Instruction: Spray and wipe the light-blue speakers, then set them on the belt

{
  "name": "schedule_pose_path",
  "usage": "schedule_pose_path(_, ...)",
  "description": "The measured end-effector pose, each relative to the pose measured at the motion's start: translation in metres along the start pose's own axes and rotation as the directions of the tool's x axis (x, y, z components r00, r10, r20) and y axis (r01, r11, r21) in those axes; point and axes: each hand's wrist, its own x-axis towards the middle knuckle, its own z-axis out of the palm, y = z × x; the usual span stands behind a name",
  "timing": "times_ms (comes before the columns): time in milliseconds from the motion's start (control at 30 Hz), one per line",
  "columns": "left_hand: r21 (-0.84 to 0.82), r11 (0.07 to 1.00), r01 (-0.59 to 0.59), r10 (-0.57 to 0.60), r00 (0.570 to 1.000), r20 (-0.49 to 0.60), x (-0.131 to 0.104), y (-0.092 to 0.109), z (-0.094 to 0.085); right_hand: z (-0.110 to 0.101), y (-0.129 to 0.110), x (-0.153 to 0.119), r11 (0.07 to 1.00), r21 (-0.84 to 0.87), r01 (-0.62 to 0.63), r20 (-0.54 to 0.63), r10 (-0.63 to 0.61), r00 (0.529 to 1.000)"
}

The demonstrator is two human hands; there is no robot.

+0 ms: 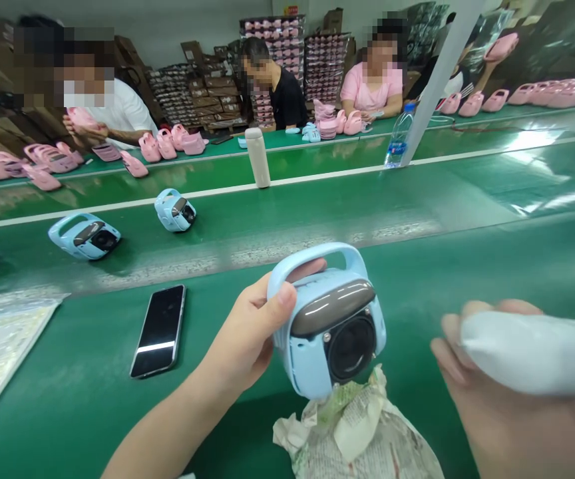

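Observation:
My left hand (257, 319) is closed round the left side of a light-blue speaker (310, 366) with a carry handle, a dark glossy top strip and a round black driver. The speaker is tilted above the green work surface. Crumpled printed paper (362, 439) lies just below it, near the bottom edge. On the right, my right hand (512, 399) is wrapped round a white, rounded object whose nature I cannot make out; it is blurred and runs off the right edge.
A phone (158, 331) lies left of my left arm. Blue speakers (88, 236) stand on the belt beyond. Farther back are a beige flask (258, 158), a water bottle (400, 136), a slanted pole (442, 80) and co-workers with pink casings (150, 146).

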Motion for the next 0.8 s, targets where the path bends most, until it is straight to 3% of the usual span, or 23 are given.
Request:
schedule_pose_path(100, -0.053, 0.998, -0.036, 0.037, 0.999, 0.017, 0.005, 0.001, -0.002, 0.008, 0.010, 0.034, 0.963, 0.188, -0.193, -0.078, 0.210, 0.975)
schedule_pose_path(233, -0.083, 0.985, -0.149, 0.146, 0.988, -0.047, 0.012, 0.000, -0.001, -0.007, 0.039, 0.068, 0.810, 0.355, -0.468, 0.105, 0.463, 0.880)
schedule_pose_path(400, -0.015, 0.986, -0.169, 0.166, 0.980, -0.108, 0.017, -0.007, -0.009, -0.018, 0.053, 0.072, 0.642, 0.451, -0.620, 0.240, 0.581, 0.777)
schedule_pose_path(533, 0.243, 0.934, -0.260, 0.300, 0.943, -0.144, 0.029, -0.016, -0.033, -0.018, 0.057, 0.070, 0.569, 0.487, -0.663, 0.256, 0.632, 0.731)
schedule_pose_path(633, 0.436, 0.869, -0.234, 0.357, 0.907, -0.224, 0.061, -0.022, -0.055, -0.017, 0.064, 0.072, 0.523, 0.509, -0.684, 0.260, 0.664, 0.701)
schedule_pose_path(800, 0.512, 0.845, -0.157, 0.380, 0.849, -0.367, 0.158, -0.019, -0.093, -0.014, 0.079, 0.072, 0.487, 0.521, -0.701, 0.290, 0.672, 0.682)
